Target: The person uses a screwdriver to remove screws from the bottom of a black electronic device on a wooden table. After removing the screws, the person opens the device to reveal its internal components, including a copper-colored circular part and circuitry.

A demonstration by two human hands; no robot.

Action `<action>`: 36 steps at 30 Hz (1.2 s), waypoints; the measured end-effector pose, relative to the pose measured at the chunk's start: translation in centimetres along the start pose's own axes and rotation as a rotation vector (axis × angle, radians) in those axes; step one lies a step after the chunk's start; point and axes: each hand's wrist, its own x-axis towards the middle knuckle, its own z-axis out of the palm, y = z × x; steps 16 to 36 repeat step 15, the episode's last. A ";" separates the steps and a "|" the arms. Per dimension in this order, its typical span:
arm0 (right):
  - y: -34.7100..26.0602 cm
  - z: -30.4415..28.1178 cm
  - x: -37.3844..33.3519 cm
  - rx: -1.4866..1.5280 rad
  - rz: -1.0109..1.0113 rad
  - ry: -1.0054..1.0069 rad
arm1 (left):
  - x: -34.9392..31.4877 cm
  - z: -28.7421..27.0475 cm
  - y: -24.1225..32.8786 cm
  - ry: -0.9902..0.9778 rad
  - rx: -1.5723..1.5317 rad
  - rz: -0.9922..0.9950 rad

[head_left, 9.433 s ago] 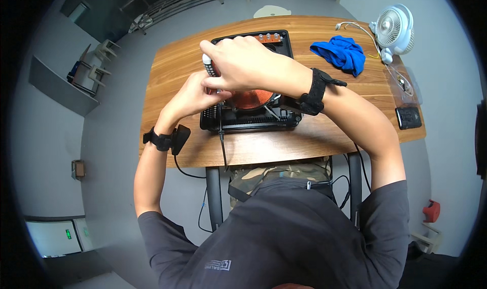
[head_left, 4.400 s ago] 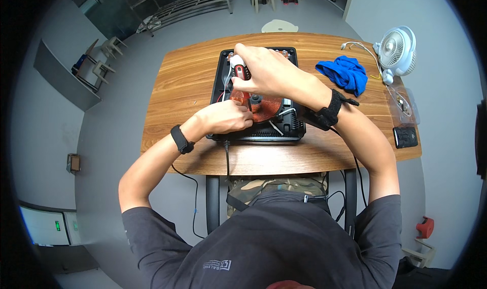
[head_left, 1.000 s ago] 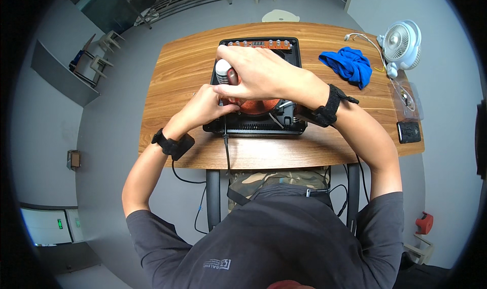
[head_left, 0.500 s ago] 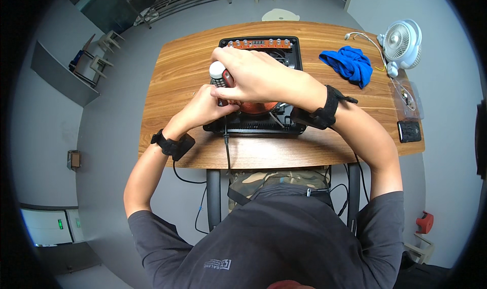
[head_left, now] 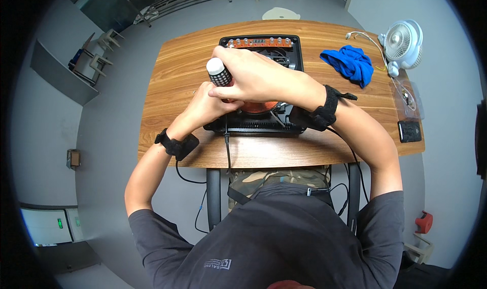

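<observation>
An opened induction cooker lies on the wooden table in front of me, its black housing showing a copper coil and an orange circuit board. Over its left side my right hand is wrapped round the handle of a screwdriver, which has a white cap and a black-and-white patterned grip. The screwdriver stands nearly upright, leaning slightly left at the top. Lower down, my left hand is closed at the tool's lower part, thumb pointing right. The screwdriver's tip is hidden by my hands.
A blue cloth lies crumpled to the right. Beyond it stands a white fan with a cable. A clear plastic box and a black device sit by the right edge. A black cord runs off the near edge.
The screwdriver's grip has turned in my right hand: a red patch that faced up is out of sight, and its top leans slightly further left. Both hands keep nearly the same place.
</observation>
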 end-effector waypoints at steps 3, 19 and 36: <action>0.3 0.5 0.3 0.031 0.028 -0.014 | 0.1 0.0 0.0 -0.021 0.019 -0.051; -0.7 -0.2 0.3 -0.042 0.034 0.006 | -0.2 -1.0 -0.6 -0.089 -0.030 -0.011; -0.7 -0.2 0.3 -0.042 0.034 0.006 | -0.2 -1.0 -0.6 -0.089 -0.030 -0.011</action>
